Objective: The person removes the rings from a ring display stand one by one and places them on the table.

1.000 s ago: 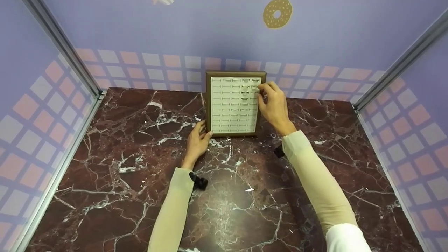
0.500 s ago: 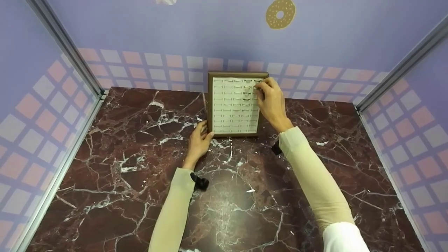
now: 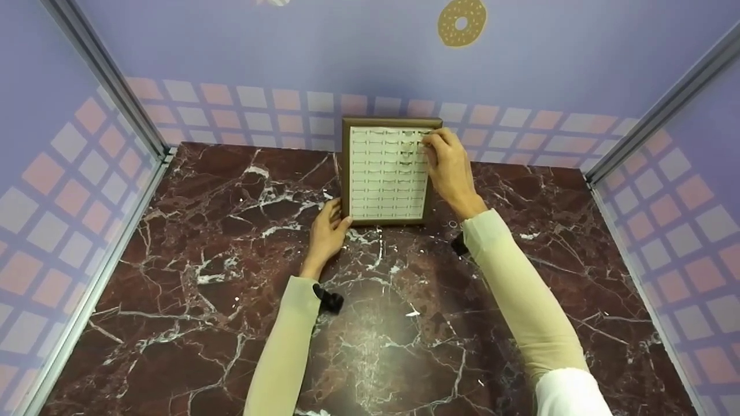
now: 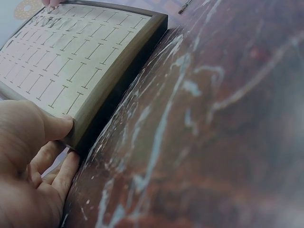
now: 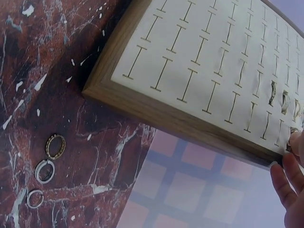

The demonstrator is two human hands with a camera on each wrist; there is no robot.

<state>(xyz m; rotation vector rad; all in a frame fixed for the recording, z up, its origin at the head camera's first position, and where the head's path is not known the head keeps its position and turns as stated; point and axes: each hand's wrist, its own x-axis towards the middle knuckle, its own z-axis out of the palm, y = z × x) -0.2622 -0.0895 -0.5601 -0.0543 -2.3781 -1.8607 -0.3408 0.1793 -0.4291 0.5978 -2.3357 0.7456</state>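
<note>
A ring display board (image 3: 384, 193) with a brown wooden frame and white slotted face leans upright by the back wall. My left hand (image 3: 328, 234) grips its lower left corner, the thumb (image 4: 59, 127) on the front and the fingers behind the side. High on the board's right edge, my right hand (image 3: 452, 170) pinches a small ring (image 5: 293, 130) at a slot in the outer column; the fingertips partly hide it. Several rings, among them a silver ring (image 5: 285, 102), sit in slots of the neighbouring column near the top.
On the dark red marble table (image 3: 231, 346), a gold ring (image 5: 55, 146), a silver ring (image 5: 44, 171) and a thinner silver ring (image 5: 34, 198) lie right of the board. A tiled-pattern back wall (image 3: 283, 124) stands close behind it, with side walls at left and right.
My right hand has shifted slightly left and up over the board's outer column, its fingertips now at the slot. The left hand keeps its grip on the corner.
</note>
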